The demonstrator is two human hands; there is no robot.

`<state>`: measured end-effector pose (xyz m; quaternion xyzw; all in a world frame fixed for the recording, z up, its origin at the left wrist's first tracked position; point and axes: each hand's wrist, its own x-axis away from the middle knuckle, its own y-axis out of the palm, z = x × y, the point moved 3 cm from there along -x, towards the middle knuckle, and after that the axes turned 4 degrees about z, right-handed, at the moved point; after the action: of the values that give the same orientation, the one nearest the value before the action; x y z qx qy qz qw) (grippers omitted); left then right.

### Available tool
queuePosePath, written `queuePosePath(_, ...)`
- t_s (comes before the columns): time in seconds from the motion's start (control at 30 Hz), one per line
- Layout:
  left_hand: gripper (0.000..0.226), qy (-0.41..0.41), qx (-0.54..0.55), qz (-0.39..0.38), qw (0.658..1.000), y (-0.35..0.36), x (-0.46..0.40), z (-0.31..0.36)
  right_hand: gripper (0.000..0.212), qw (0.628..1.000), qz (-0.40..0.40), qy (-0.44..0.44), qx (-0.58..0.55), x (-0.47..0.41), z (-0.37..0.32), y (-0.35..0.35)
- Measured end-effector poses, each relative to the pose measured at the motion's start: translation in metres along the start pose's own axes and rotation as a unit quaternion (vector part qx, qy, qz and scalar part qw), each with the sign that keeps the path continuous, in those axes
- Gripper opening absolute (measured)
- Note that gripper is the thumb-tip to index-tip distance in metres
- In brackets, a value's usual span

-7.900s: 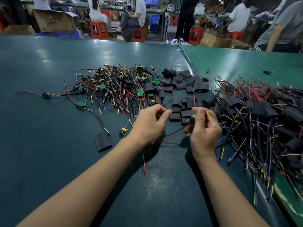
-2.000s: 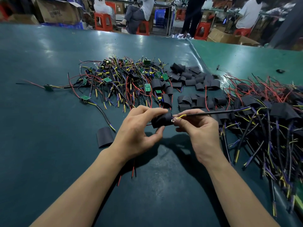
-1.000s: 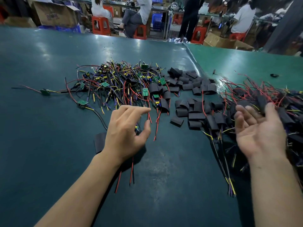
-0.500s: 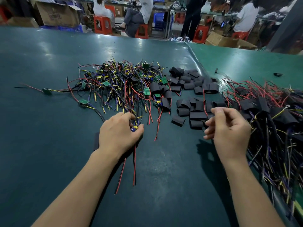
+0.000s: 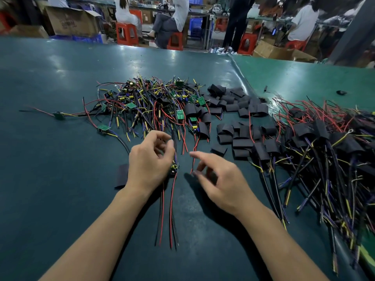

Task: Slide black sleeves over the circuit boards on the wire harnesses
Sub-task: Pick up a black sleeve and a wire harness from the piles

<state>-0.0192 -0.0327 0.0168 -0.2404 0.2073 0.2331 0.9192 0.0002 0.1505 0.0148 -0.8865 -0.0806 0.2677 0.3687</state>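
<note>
at frame centre we read the pick-up step: our left hand (image 5: 149, 163) pinches a bare harness (image 5: 171, 201), right hand (image 5: 220, 182) loosely spread, empty; next needs a black sleeve (image 5: 240, 153).

Green table (image 5: 60, 179) carries tangled wire harnesses (image 5: 146, 106) beside loose black sleeves (image 5: 239, 126)

The left hand (image 5: 149, 163) grips a wire harness (image 5: 171, 199) whose red and black leads trail toward six o'clock. At three o'clock of it, the right hand (image 5: 221, 183) hovers, fingers loosely curled, holding nothing. Black sleeves (image 5: 239, 126) lie at one o'clock.
</note>
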Motion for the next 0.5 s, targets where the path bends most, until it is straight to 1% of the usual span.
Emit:
queuePosePath(0.07, 0.015, 0.044, -0.078, -0.036, 0.995, 0.0, 0.001, 0.0, 0.039, 0.999, -0.026, -0.01, 0.033, 0.0, -0.003, 0.004)
queuePosePath(0.17, 0.034, 0.112, -0.163, -0.127, 0.972, 0.002, 0.005, 0.003, 0.033, 0.998, -0.043, -0.006, 0.054, -0.001, -0.003, 0.008)
queuePosePath(0.23, 0.044, 0.132, -0.174, -0.193, 0.956, 0.004, 0.007, 0.003, 0.024, 0.999, -0.027, 0.015, 0.033, -0.003, 0.001, 0.008)
queuePosePath(0.3, 0.049, 0.136, -0.172, -0.228, 0.949, 0.005, 0.007, 0.002, 0.017, 0.999, 0.009, 0.049, -0.01, -0.006, 0.006, 0.005)
queuePosePath(0.33, 0.047, 0.141, -0.166, -0.23, 0.948, 0.006, 0.007, 0.002, 0.016, 0.997, 0.019, 0.067, -0.028, -0.007, 0.008, 0.003)
queuePosePath(0.4, 0.039, 0.15, -0.123, -0.199, 0.961, 0.006, 0.006, 0.005, 0.02, 0.995, 0.017, 0.091, -0.035, -0.009, 0.01, 0.004)
queuePosePath(0.47, 0.035, 0.144, -0.032, -0.149, 0.978, 0.006, 0.008, 0.01, 0.029, 0.992, 0.001, 0.115, -0.054, -0.009, 0.01, 0.006)
queuePosePath(0.5, 0.033, 0.144, 0.018, -0.132, 0.981, 0.006, 0.009, 0.013, 0.035, 0.989, -0.004, 0.128, -0.077, -0.009, 0.01, 0.007)
